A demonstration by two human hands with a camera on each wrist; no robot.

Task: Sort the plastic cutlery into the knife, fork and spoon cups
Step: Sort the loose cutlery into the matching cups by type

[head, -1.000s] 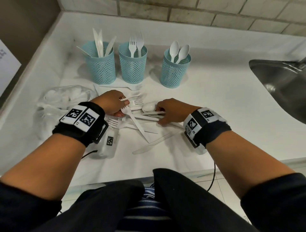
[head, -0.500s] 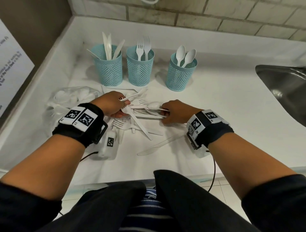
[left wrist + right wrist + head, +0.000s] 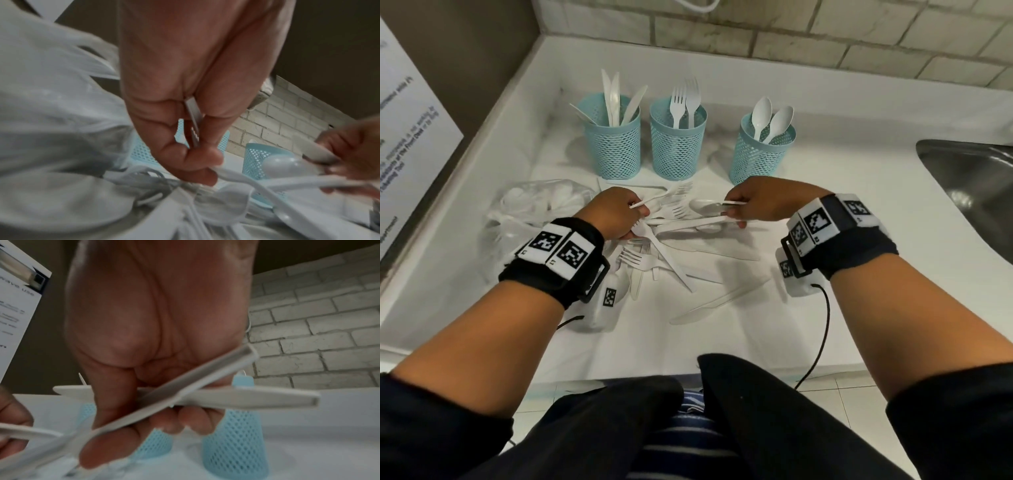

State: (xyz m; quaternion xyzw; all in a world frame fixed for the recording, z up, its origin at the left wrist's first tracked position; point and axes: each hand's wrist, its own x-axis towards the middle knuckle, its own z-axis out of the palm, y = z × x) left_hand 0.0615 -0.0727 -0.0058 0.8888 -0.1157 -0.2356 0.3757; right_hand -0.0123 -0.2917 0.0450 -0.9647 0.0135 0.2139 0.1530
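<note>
Two bare hands work in a pile (image 3: 671, 253) of white plastic cutlery on a white counter (image 3: 808, 308), seen from above by the person wearing the cameras. The left hand (image 3: 613, 214) has its fingers curled around a white handle (image 3: 193, 116), which the left wrist view shows clamped between thumb and fingers; which kind of piece it is cannot be told. The right hand (image 3: 767, 205) grasps two white handles that cross each other in its curled fingers (image 3: 164, 421), and a spoon (image 3: 703, 207) bowl sticks out from that grip toward the left hand. The pile lies between and just below both hands, forks and knives overlapping, with one knife (image 3: 717, 303) lying apart nearer the body. Beyond the hands stand three blue mesh cups in a row: the knife cup (image 3: 613, 147) past the left hand, the fork cup (image 3: 677, 147) in the middle, and the spoon cup (image 3: 762, 154) just past the right hand, each holding a few pieces upright. A clear bag (image 3: 534, 205) of more cutlery sits to the outer side of the left hand. A steel sink (image 3: 976, 178) lies well out past the right hand. Both wrists wear black bands with square printed markers
</note>
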